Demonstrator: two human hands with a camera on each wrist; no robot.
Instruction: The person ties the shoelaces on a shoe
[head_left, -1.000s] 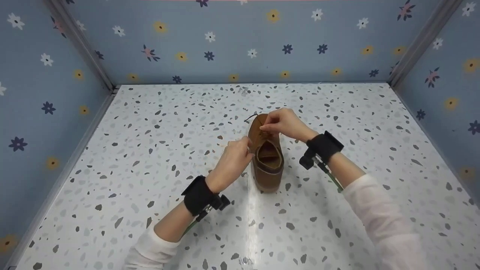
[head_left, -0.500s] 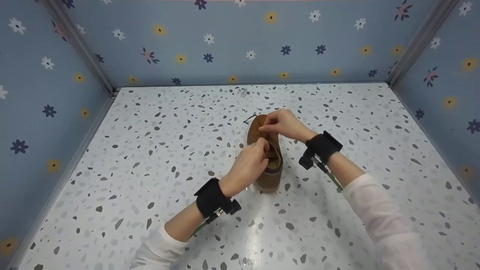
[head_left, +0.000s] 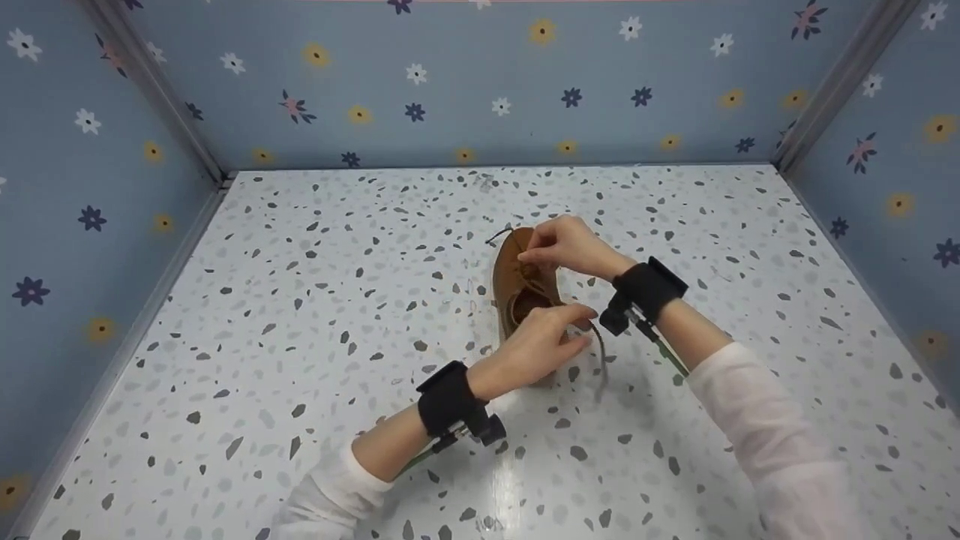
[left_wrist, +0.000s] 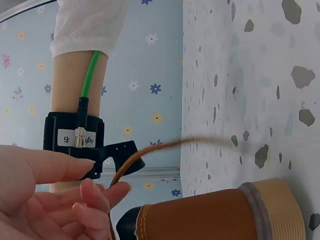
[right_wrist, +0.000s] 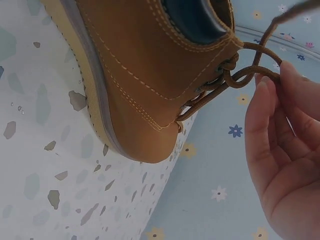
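Observation:
A brown leather ankle boot (head_left: 508,281) with a pale sole stands on the table, toe pointing away. My right hand (head_left: 574,244) is over its front and pinches a loop of brown shoelace (right_wrist: 257,71) between thumb and fingertips. Above the eyelets, the laces cross in the right wrist view. Reaching across the opening of the boot, my left hand (head_left: 529,349) has thumb and fingers apart. A loose lace end (head_left: 602,352) hangs beyond its fingertips, and in the left wrist view this lace (left_wrist: 150,149) passes behind the fingers. The left hand hides the heel in the head view.
Another lace end (head_left: 499,235) sticks out left of the toe. The white speckled tabletop (head_left: 337,300) is bounded by a blue flowered back wall (head_left: 457,90) and side walls. Each wrist wears a black strap (head_left: 448,399) with a small camera and a green cable.
My left hand has moved right, from the boot's left side across its opening, and the loose lace end now hangs on the right. The right hand keeps its pinch in place.

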